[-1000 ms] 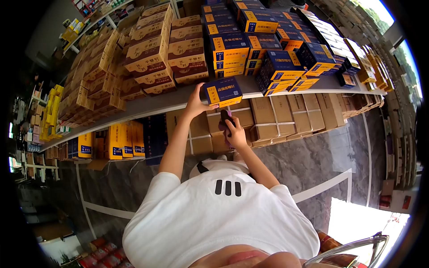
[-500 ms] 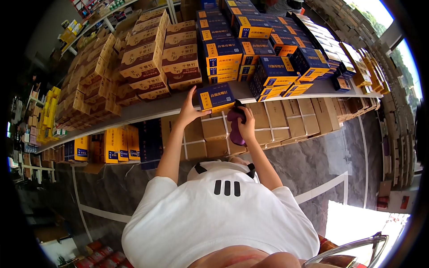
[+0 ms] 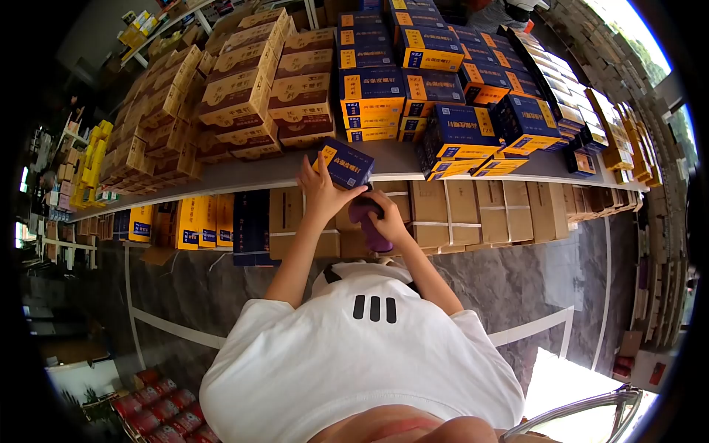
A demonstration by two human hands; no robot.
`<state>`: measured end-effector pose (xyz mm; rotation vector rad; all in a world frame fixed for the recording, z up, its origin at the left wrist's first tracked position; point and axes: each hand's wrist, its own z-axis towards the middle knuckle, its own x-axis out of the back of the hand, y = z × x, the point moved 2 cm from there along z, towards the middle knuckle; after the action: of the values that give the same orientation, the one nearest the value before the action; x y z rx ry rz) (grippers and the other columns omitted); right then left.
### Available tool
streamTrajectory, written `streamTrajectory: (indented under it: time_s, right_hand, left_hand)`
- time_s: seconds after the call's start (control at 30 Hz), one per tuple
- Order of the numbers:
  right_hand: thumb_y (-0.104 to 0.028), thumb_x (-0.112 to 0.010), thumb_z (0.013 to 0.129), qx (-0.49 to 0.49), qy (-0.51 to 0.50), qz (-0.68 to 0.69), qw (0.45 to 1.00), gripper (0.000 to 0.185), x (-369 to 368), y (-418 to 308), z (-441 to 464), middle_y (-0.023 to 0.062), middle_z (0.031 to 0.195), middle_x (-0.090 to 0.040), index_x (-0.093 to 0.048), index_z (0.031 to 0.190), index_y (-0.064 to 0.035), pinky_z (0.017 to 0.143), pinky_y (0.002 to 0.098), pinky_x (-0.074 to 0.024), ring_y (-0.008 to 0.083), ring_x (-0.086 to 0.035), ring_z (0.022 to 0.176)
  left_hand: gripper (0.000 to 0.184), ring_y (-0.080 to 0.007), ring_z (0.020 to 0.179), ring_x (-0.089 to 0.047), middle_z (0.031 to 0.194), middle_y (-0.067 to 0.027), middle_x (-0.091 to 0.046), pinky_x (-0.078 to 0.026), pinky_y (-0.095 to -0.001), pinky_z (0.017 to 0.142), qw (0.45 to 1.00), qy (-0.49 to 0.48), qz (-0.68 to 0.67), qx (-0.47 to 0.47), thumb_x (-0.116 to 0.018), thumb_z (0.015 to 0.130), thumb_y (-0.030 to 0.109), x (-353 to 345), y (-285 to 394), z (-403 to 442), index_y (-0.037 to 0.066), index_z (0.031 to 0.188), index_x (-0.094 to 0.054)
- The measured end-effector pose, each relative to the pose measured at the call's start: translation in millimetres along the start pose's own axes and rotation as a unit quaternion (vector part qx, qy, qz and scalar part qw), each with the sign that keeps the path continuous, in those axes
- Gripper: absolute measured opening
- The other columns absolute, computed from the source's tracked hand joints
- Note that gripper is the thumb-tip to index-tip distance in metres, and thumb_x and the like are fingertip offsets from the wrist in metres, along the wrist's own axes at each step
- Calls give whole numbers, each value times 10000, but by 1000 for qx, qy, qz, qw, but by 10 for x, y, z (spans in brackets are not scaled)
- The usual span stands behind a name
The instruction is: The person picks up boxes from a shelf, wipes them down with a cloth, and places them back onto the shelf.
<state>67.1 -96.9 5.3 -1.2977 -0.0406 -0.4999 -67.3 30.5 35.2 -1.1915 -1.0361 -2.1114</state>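
Observation:
A small blue-and-orange cardboard box (image 3: pixel 346 164) is at the shelf's front edge, turned at an angle. My left hand (image 3: pixel 322 193) grips its near left side, fingers up along the orange end and thumb across the front. My right hand (image 3: pixel 388 220) is closed around a bunched purple cloth (image 3: pixel 378 238) that hangs below the fingers. A dark part of what it holds shows at the top, close to the box's near right corner; whether it touches the box I cannot tell.
Stacks of blue-and-orange boxes (image 3: pixel 373 85) stand behind and to the right on the grey shelf (image 3: pixel 395 164). Brown-and-tan cartons (image 3: pixel 240 92) are piled at left. Strapped cartons (image 3: pixel 447 214) fill the level below. At the far back is another person (image 3: pixel 502 15).
The box has turned clockwise, its right end swinging toward me. My left hand has shifted over its near side, and my right hand with the purple cloth has moved left and down.

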Motion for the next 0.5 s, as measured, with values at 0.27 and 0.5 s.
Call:
streamTrajectory:
  time_s: [0.27, 0.5]
  right_hand:
    - [84, -553, 692, -34, 40, 64, 997, 449, 326, 133, -83, 201, 1110, -598, -596, 1131, 1, 971, 385, -437, 385, -571, 1059]
    - [92, -519, 715, -45, 128, 100, 986, 433, 743, 102, 210, 167, 1073, -622, -605, 1132, 7, 943, 315, -435, 313, -597, 1052]
  left_hand:
    - [1266, -528, 1295, -258, 1375, -383, -258, -188, -653, 1053, 992, -112, 51, 32, -778, 594, 660, 77, 70, 94, -36, 1464, -177]
    - [1246, -485, 1266, -305, 1319, -350, -305, -182, -653, 1074, 992, -22, 99, -71, -792, 582, 575, 85, 53, -97, -5, 1480, -154]
